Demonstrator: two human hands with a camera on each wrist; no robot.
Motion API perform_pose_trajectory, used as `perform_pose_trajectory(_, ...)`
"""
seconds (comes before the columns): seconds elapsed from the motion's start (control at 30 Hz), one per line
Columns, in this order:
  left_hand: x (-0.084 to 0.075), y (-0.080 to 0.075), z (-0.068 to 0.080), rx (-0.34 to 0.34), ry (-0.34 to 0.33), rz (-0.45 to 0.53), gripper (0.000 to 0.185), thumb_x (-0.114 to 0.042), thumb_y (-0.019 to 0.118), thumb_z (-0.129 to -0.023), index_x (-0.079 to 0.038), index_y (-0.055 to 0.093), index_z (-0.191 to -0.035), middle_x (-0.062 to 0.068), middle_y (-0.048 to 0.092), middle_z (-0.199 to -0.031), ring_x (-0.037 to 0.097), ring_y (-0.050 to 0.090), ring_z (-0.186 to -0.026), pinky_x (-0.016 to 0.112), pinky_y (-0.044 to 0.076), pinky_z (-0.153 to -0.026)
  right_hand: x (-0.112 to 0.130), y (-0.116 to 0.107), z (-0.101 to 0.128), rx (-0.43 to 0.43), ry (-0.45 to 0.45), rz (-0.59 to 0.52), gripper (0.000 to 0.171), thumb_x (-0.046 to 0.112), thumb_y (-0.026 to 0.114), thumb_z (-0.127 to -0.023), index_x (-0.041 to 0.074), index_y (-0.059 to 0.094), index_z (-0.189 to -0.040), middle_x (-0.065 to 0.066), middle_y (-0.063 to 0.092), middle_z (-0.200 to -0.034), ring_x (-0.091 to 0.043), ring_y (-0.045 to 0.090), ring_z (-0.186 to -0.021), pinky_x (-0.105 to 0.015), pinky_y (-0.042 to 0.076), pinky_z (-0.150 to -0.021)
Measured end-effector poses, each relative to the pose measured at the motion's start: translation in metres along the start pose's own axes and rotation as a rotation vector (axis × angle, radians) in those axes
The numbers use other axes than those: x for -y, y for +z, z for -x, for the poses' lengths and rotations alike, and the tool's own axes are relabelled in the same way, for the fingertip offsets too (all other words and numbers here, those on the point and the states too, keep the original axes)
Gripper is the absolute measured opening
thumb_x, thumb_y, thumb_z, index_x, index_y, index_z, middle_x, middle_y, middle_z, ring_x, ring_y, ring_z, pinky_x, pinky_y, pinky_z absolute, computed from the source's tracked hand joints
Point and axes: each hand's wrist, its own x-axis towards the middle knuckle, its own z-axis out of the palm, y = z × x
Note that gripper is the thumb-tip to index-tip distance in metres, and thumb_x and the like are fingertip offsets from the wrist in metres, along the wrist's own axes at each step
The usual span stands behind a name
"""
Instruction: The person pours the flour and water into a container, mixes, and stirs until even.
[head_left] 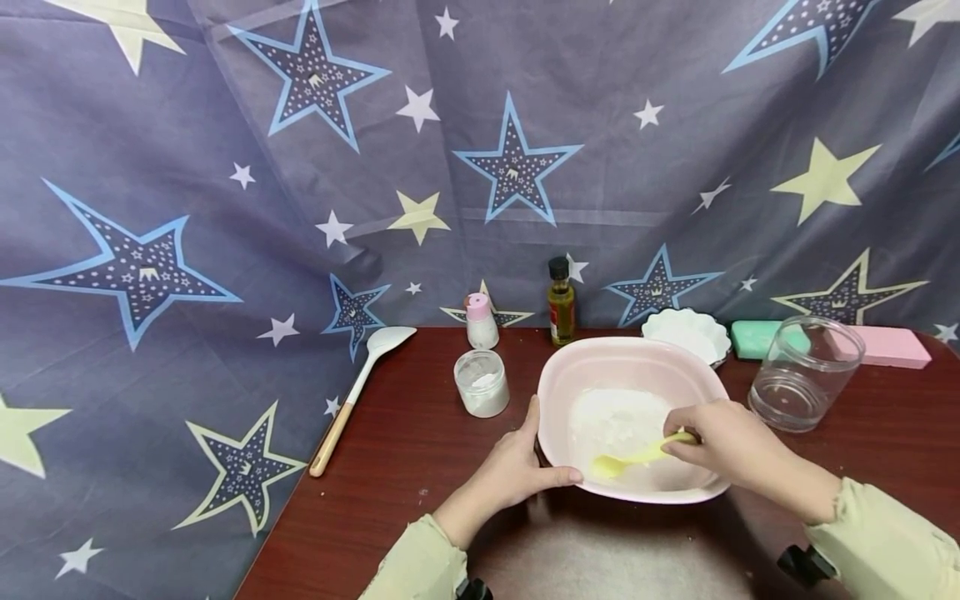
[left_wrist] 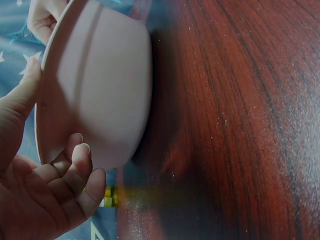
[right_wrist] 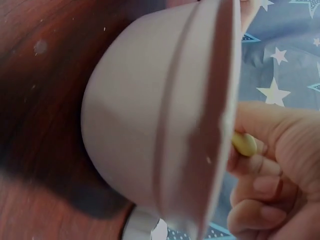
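A pale pink basin [head_left: 600,367] holds a white, lumpy floury mass [head_left: 618,414]. My left hand [head_left: 517,467] grips the basin's near left side, thumb at the rim; in the left wrist view, its curled fingers [left_wrist: 75,170] lie against the outer wall. Inside the basin, my right hand [head_left: 723,437] holds a yellow spoon [head_left: 641,457] by its handle, the spoon's bowl low near the front wall. From the right wrist, the basin wall [right_wrist: 135,105] hides most of the spoon; only its yellow handle end [right_wrist: 245,144] shows in the fingers.
Behind the basin stand a pink-capped shaker [head_left: 482,323], an oil bottle [head_left: 561,304] and a white scalloped dish [head_left: 686,333]. An open jar of white powder [head_left: 482,385] and a long spoon [head_left: 352,396] lie left. Rightward are a glass vessel [head_left: 802,379], green block [head_left: 753,339] and pink block [head_left: 892,346].
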Motion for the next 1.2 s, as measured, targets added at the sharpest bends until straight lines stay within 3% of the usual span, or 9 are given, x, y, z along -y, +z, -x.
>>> perform_pose_trajectory(0.33,-0.001,0.000,0.000,0.005,-0.013,0.010,0.120,-0.045,0.084,-0.073,-0.001,0.009,-0.156,-0.005,0.055,-0.062,0.006,0.052,-0.054,0.023,0.044,-0.060,0.007,0.019,-0.017,-0.060,0.047,0.026,0.019,0.019,0.080,-0.079,0.023,0.063,-0.071,0.017,0.048,-0.058,-0.003,0.041,-0.055,-0.029,0.038,-0.053)
perform_pose_trajectory(0.53,0.000,0.000,0.000,0.002,-0.015,0.014,0.121,-0.045,0.085,-0.073,-0.002,0.009,-0.156,-0.005,0.055,-0.062,0.005,0.052,-0.053,0.023,0.044,-0.059,0.009,0.025,-0.023,-0.079,0.123,0.034,0.013,0.017,0.079,-0.080,0.017,0.067,-0.075,0.012,0.054,-0.061,-0.007,0.046,-0.056,-0.033,0.040,-0.054)
perform_pose_trajectory(0.77,0.001,0.000,0.000,0.002,-0.008,0.015,0.121,-0.045,0.085,-0.073,0.000,0.008,-0.155,-0.005,0.055,-0.060,0.005,0.052,-0.052,0.023,0.044,-0.057,0.004,0.023,-0.026,-0.106,0.191,0.072,0.010,0.016,0.078,-0.080,0.012,0.069,-0.079,0.007,0.058,-0.062,-0.014,0.051,-0.056,-0.039,0.043,-0.052)
perform_pose_trajectory(1.0,0.002,0.000,0.000,0.002,-0.009,0.016,0.122,-0.045,0.085,-0.072,0.000,0.008,-0.156,-0.005,0.055,-0.060,0.005,0.052,-0.051,0.022,0.044,-0.057,-0.003,0.017,-0.025,-0.101,0.258,0.098,0.007,0.018,0.077,-0.083,0.013,0.072,-0.085,-0.001,0.068,-0.074,-0.030,0.062,-0.062,-0.045,0.043,-0.049)
perform_pose_trajectory(1.2,0.002,0.000,-0.001,0.000,0.003,0.013,0.121,-0.044,0.085,-0.073,0.000,0.008,-0.155,-0.005,0.055,-0.061,0.005,0.052,-0.052,0.022,0.044,-0.056,-0.011,0.006,-0.018,-0.097,0.272,0.133,0.008,0.017,0.077,-0.082,0.012,0.073,-0.085,-0.004,0.066,-0.070,-0.028,0.059,-0.058,-0.043,0.042,-0.046)
